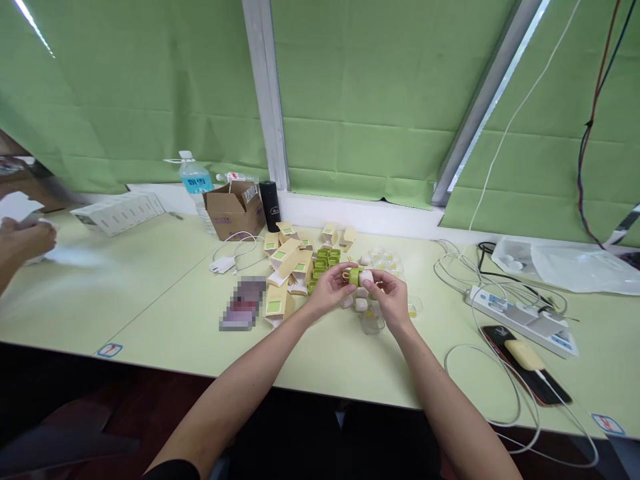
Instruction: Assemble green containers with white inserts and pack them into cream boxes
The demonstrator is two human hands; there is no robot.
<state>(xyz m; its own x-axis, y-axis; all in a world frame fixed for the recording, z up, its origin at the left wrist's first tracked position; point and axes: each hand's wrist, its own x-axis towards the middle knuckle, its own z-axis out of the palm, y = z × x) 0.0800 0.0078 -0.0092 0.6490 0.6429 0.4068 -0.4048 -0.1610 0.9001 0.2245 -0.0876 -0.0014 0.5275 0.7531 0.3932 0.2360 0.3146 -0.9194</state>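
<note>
My left hand pinches a small green cover with a loop at its left end. With its thumb and fingertips, my right hand grips a white rounded piece, which meets the right side of the green cover. Whether the white piece sits partly inside the cover is too small to tell. Behind my left hand stand several green covers in rows. Loose white pieces and clear plastic shells lie below and behind my right hand.
Several open cardboard boxes lie left of the covers. A brown carton, water bottle and black cylinder stand behind. Right are a power strip, cables and a phone. Another person's hand shows far left.
</note>
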